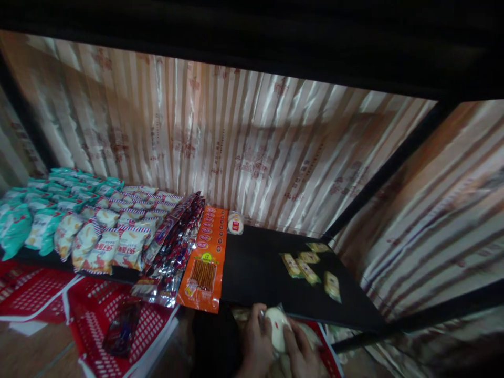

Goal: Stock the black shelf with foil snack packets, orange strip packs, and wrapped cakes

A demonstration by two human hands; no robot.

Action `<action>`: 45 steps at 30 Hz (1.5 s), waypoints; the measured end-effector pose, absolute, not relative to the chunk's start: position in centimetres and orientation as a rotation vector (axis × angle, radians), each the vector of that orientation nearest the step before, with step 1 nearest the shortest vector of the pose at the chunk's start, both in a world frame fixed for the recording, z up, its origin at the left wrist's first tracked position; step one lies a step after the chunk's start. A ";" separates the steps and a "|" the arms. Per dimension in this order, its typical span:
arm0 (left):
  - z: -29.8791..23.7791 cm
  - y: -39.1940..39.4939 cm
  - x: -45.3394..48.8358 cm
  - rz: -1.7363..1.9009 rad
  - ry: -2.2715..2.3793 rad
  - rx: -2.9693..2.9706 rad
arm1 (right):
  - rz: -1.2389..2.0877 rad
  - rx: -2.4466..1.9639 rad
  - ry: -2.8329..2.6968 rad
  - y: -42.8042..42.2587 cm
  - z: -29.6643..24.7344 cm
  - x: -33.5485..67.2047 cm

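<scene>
Both hands meet at the bottom edge, the left hand (255, 344) and right hand (303, 353) closed around a round white cake in a clear plastic wrapper (276, 326). Just above the grip lies the black shelf board (260, 268). Up and right of it lie small yellow-green flat packets (309, 268). Up and left hangs an orange strip of snack sachets (205, 262), with a second round white red-labelled cake (235, 224) beyond. Far left lie red plastic baskets (90, 315).

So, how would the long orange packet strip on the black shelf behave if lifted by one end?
Probably floppy: the long orange packet strip lies flat and thin, its near end past the black shelf edge. Likely light for its length. Its glossy film may slip when gripped.
</scene>
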State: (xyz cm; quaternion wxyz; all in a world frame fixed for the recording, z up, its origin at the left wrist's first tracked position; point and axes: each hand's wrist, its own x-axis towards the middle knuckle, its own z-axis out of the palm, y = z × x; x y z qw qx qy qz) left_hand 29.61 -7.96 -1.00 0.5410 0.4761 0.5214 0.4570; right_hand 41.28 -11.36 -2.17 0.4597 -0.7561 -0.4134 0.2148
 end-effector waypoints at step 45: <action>3.1 -2.8 28.7 1.086 1.036 0.276 | 1.366 -1.381 -0.900 -3.5 4.0 42.5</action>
